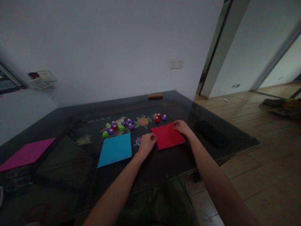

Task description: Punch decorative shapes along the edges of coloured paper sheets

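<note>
A red sheet (166, 135) with a row of holes along its near edge lies on the dark table. My left hand (147, 142) is closed at its left edge, fingertips pinched together there. At the upper right corner, my right hand (181, 127) pinches the same sheet between thumb and fingers. To the left lies a blue sheet (115, 149), also with holes along its near edge. Between that sheet and my left hand is a small multicoloured object (138, 142) with thin prongs, partly hidden by the hand.
Several green, purple and red one-eyed toys (121, 127) cluster behind the blue sheet. Two red toys and a purple toy (164, 117) stand behind the red sheet. A pink sheet (28, 153) lies far left, a brown stick (155, 96) by the wall, and a black slab (211, 133) at right.
</note>
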`<state>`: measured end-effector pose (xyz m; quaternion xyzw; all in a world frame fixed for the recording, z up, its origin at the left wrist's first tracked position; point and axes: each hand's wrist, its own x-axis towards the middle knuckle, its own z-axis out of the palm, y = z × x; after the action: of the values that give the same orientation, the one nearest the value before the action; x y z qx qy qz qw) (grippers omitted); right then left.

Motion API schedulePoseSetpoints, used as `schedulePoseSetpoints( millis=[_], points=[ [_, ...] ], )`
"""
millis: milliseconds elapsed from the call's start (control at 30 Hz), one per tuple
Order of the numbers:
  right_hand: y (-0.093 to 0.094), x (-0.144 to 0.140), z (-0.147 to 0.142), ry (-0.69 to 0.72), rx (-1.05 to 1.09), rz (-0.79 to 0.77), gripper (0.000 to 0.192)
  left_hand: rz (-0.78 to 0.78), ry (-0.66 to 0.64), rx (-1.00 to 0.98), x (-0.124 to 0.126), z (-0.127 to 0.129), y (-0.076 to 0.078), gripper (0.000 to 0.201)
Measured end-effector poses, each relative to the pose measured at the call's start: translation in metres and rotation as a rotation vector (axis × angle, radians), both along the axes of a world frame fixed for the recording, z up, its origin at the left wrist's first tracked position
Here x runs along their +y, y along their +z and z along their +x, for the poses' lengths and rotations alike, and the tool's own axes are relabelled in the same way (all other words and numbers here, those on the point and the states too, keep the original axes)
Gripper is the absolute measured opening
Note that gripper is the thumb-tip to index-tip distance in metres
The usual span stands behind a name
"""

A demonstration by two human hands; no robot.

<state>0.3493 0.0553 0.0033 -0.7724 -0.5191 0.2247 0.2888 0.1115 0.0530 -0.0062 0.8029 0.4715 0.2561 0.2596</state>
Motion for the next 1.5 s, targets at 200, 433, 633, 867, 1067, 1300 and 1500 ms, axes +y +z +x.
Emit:
schedulePoseSetpoints(
  millis=[200,433,633,867,1067,1300,1500],
  points=[
    [-0.0028,0.0018,0.0017,-0.002,-0.014,0.003,0.034,0.070,-0.041,0.040,-0.0006,-0.0003,-0.0002,0.014],
    [-0.0017,0.0009,0.0012,-0.008,-0.015,0.005,0.034,0.135,-0.071,-0.024,-0.0022,-0.0013,-0.0028,0.012],
    [-0.0024,0.0000,-0.0001,-0.018,-0.004,0.010,0.035,0.140,-0.099,-0.045,-0.0043,-0.0018,-0.0041,0.011],
    [-0.0042,0.0004,0.0012,-0.022,-0.011,0.016,0.035,0.139,-0.114,-0.037,-0.0047,-0.0017,-0.0039,0.013],
    [-0.0031,0.0001,0.0010,-0.023,-0.004,0.010,0.036,0.143,-0.121,-0.033,-0.0038,-0.0023,-0.0060,0.013],
    [-0.0024,0.0003,0.0002,-0.022,-0.063,0.006,0.036,0.126,-0.116,-0.024,-0.0038,-0.0010,-0.0047,0.014],
    [-0.0057,0.0003,0.0022,-0.018,-0.200,0.004,0.034,0.125,-0.119,-0.025,-0.0038,-0.0005,-0.0048,0.016]
  ],
)
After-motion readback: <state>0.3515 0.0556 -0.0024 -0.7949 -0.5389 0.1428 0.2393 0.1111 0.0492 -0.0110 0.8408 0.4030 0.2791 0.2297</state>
